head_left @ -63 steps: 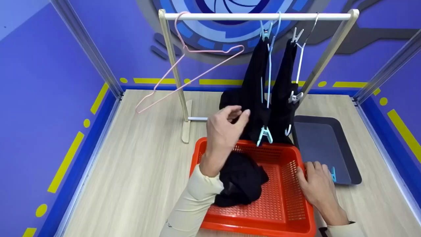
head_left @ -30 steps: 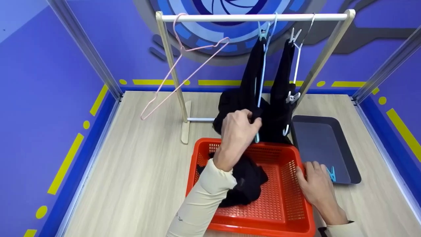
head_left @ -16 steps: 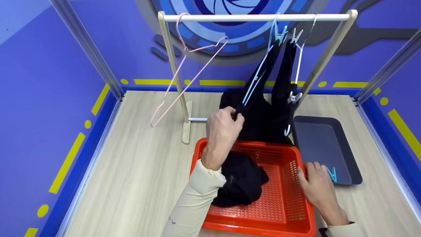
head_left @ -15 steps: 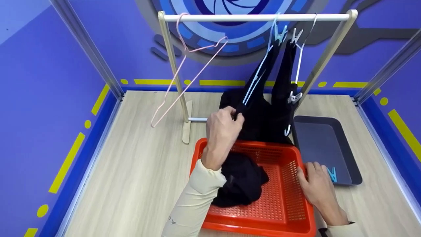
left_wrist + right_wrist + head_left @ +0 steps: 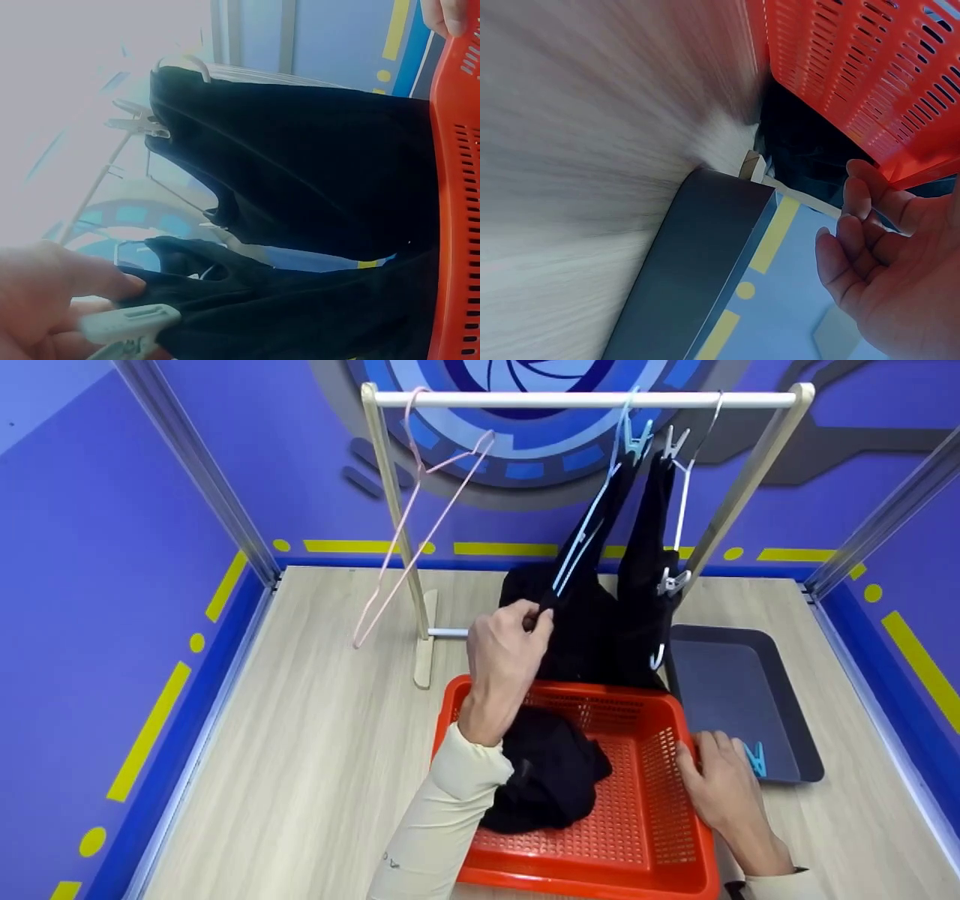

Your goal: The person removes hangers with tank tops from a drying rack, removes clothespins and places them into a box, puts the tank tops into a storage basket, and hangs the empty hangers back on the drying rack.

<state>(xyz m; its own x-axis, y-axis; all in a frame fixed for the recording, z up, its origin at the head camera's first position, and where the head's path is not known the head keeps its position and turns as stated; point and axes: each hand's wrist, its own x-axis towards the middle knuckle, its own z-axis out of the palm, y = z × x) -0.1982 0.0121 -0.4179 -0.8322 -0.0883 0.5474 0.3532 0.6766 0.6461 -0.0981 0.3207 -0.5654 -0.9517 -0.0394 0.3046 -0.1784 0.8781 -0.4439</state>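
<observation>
My left hand pinches the near end of a black garment between thumb and fingers, the blue hanger's near end pointing toward it. Beside those fingers, a pale clothespin clips the garment. At the garment's far end a light blue clothespin is clipped. My right hand rests on the right rim of the red basket, fingers loosely bent outside it. Inside the basket lies a crumpled black cloth. To the right, another black garment hangs from a white hanger with white clothespins.
A rack's white bar carries the hangers, including a bare pink hanger at left. Right of the basket, a dark grey tray holds turquoise clothespins beside my right hand. Blue panels enclose the table.
My left hand, at first apart from the garment, has taken its near end and drawn it leftward, turning the blue hanger. The pink hanger has swung round. My right hand has stayed put.
</observation>
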